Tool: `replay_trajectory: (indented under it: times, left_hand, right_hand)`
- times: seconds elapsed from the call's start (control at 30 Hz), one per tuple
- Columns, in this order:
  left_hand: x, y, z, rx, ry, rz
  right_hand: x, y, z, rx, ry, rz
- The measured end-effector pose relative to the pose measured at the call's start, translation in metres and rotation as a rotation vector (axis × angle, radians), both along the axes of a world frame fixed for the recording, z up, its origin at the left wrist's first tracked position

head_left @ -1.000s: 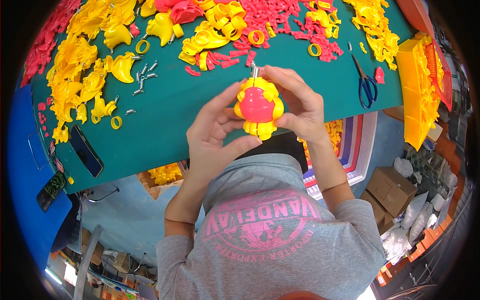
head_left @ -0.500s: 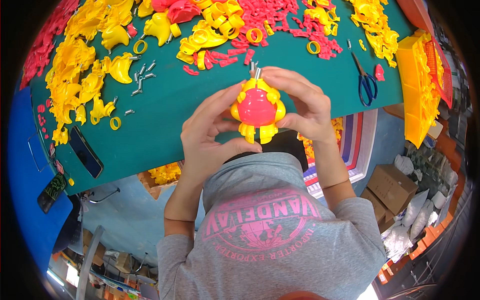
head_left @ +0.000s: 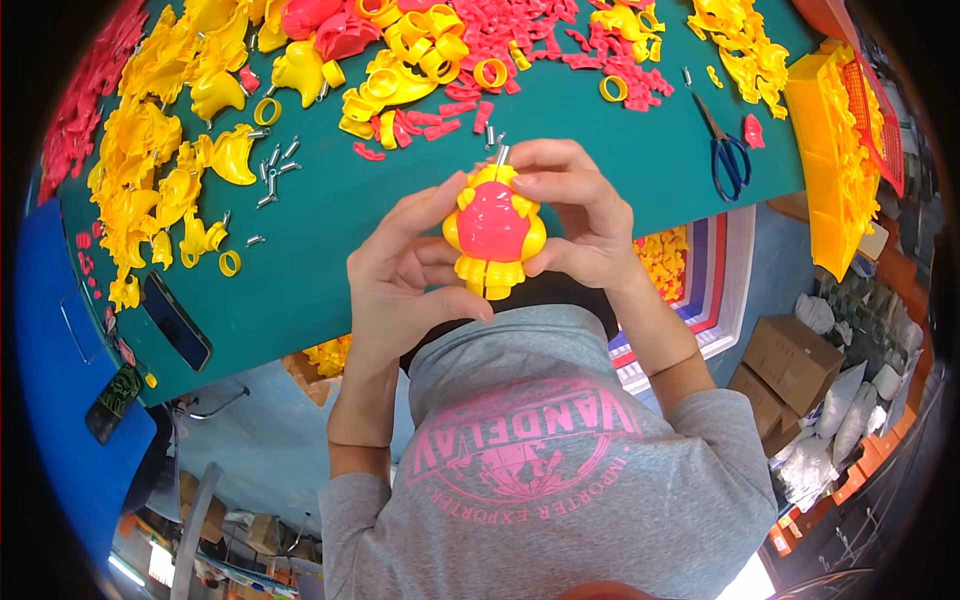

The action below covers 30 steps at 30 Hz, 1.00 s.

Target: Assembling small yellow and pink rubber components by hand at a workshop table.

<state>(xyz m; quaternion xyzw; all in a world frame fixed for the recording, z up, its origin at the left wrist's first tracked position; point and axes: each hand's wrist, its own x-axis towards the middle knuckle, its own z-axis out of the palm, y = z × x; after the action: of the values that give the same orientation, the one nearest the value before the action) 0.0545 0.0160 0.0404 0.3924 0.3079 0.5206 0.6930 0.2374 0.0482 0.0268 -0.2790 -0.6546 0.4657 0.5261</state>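
Over the near edge of the green table, a small yellow plastic toy figure with a red front [head_left: 495, 222] is held between both hands. My left hand [head_left: 400, 270] grips its left side, with the thumb low near the feet and the fingers along its upper part. On its other side, my right hand [head_left: 585, 215] closes round the top and side, its thumb at the lower right. A small silver metal piece [head_left: 502, 155] sticks out at the figure's top. Several similar metal pieces [head_left: 272, 175] lie loose on the table to the left.
Yellow plastic parts [head_left: 150, 150] are heaped at the left, with red strips [head_left: 510, 45] and yellow rings [head_left: 490, 73] farther back. Blue-handled scissors [head_left: 730, 165] lie at the right, before a yellow bin [head_left: 815, 170]. A phone [head_left: 175, 320] rests near the left table edge.
Both hands have brought the figure slightly left and tilted it. Its two feet, parted before, now sit together. The whole view has shifted a little.
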Motion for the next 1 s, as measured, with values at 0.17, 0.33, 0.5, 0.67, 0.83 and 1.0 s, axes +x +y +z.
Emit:
replay_trajectory:
  times: [0.17,0.33,0.5,0.67,0.83,1.0]
  left_hand:
    - [0.002,-0.007,-0.003,0.011,-0.053,-0.033]
    - [0.008,-0.005,0.001,0.066,-0.080,0.043]
    - [0.008,-0.010,0.005,0.052,0.047,0.011]
    - [0.016,-0.017,0.015,-0.053,0.101,0.011]
    - [0.022,-0.017,0.011,0.044,0.142,0.062]
    - [0.013,-0.013,0.008,0.230,0.432,0.034]
  right_hand:
    - [0.005,-0.001,0.000,0.082,-0.071,0.095]
    - [0.002,0.005,0.001,0.103,-0.058,0.107]
    - [0.002,-0.002,-0.005,0.073,-0.034,0.061]
    - [-0.002,-0.008,-0.008,0.079,0.031,-0.099]
    - [-0.004,-0.011,-0.010,0.154,0.033,-0.115]
    - [-0.008,-0.020,0.009,-0.257,0.230,-0.153]
